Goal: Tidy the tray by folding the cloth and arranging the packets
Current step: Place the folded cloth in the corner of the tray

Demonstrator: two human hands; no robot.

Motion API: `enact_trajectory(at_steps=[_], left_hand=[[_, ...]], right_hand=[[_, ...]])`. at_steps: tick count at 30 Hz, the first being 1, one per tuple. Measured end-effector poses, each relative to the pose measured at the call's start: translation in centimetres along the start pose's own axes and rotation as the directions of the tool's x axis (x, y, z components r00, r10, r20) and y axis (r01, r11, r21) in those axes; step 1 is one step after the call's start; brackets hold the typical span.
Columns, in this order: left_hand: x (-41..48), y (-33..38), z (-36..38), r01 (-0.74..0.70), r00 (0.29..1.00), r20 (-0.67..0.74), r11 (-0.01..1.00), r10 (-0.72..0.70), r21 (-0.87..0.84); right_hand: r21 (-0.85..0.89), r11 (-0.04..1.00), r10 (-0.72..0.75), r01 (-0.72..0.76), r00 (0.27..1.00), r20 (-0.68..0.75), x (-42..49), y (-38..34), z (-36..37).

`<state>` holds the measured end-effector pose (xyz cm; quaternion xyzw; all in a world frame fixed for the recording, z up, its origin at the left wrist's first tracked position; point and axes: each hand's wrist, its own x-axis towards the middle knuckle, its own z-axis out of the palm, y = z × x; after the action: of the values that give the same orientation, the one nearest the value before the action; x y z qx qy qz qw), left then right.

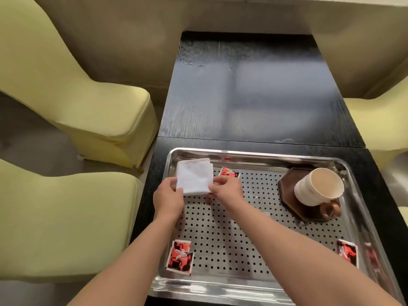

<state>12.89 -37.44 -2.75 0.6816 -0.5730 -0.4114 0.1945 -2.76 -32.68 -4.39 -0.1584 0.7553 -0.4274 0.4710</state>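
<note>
Cloth: white cloth (194,176), folded small, lies in the far-left corner of the tray (242,152).
Hands: left hand (169,198) pinches its near-left edge; right hand (225,188) pinches its right edge.
Packets: far packet (228,173) just beside the cloth; near-left packets (180,257) overlapping; near-right packet (347,252).
Cup: cup (318,186) on a dark coaster (287,188), far-right corner.

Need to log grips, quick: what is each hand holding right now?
Left hand: holding the folded white cloth by its left edge.
Right hand: holding the same cloth by its right edge.
</note>
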Motion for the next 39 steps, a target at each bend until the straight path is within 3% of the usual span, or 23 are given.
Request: enact_trajectory(at_steps=[4, 9, 12, 15, 18, 26, 29, 32, 35, 37, 39], left_hand=[[0.9, -0.1, 1.1, -0.123, 0.99, -0.042, 0.971, 0.134, 0.207], [0.8, 0.2, 2.1, -0.232, 0.972, 0.065, 0.874, 0.226, 0.428], [0.4, 0.0, 2.5, -0.273, 0.962, 0.144, 0.787, 0.233, 0.553], [0.1, -0.4, 3.0, -0.364, 0.928, 0.191, 0.67, 0.319, 0.647], [0.3, -0.7, 3.3, -0.467, 0.879, 0.274, 0.588, 0.39, 0.66], [0.7, -2.1, 3.6, -0.489, 0.869, 0.387, 0.64, 0.307, 0.592], [0.8, -2.5, 3.4, -0.522, 0.844, 0.449, 0.641, 0.293, 0.563], [0.9, -3.0, 3.3, -0.54, 0.832, 0.468, 0.633, 0.298, 0.556], [0.7, -3.3, 3.5, -0.535, 0.835, 0.462, 0.637, 0.299, 0.555], [0.6, -3.4, 3.6, -0.528, 0.841, 0.446, 0.647, 0.308, 0.55], [0.3, -3.4, 3.5, -0.529, 0.845, 0.415, 0.649, 0.338, 0.547]], right_hand=[[-0.01, 1.0, -0.004, 0.003, 0.999, -0.045, 1.2, 0.5, 1.2], [-0.106, 0.994, -0.016, 0.007, 0.996, -0.09, 1.7, 0.8, 1.5], [-0.303, 0.952, -0.07, 0.051, 0.996, -0.053, 1.2, 0.4, 1.7], [-0.526, 0.83, -0.216, 0.184, 0.976, 0.001, 0.6, 0.1, 1.8], [-0.71, 0.648, -0.333, 0.276, 0.941, 0.062, 0.3, -0.1, 2.2], [-0.81, 0.501, -0.327, 0.306, 0.933, 0.15, 0.4, 0.3, 2.1], [-0.818, 0.431, -0.446, 0.381, 0.878, 0.174, 0.6, 0.4, 1.9], [-0.823, 0.251, -0.483, 0.51, 0.803, 0.35, 1.5, 0.4, 1.6], [-0.849, 0.094, -0.4, 0.52, 0.801, 0.446, 2.8, 0.0, 1.4], [-0.855, 0.093, -0.406, 0.51, 0.804, 0.435, 3.2, 0.1, 1.4], [-0.846, 0.181, -0.47, 0.501, 0.8, 0.373, 3.2, 0.2, 1.1]])
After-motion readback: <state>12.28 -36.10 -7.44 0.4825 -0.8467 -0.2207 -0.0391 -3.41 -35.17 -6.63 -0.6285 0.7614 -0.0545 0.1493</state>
